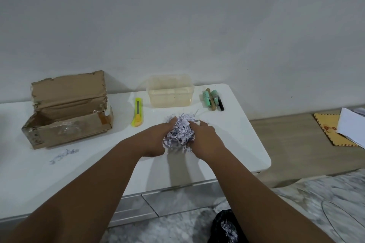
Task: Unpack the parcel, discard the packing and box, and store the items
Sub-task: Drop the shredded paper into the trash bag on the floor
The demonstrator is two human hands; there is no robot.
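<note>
White table (237, 140) — packing discard.
Left hand (157, 139) and right hand (206, 136) clutched shredded paper (180, 130); black bag (227, 227) judged next.

Plain grey wall (177, 16), glossy white table (246, 144), wood-look floor (286, 144), perhaps a marbled rug (316, 193).

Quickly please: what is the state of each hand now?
Left hand: holding the shredded paper.
Right hand: holding the same paper.
</note>
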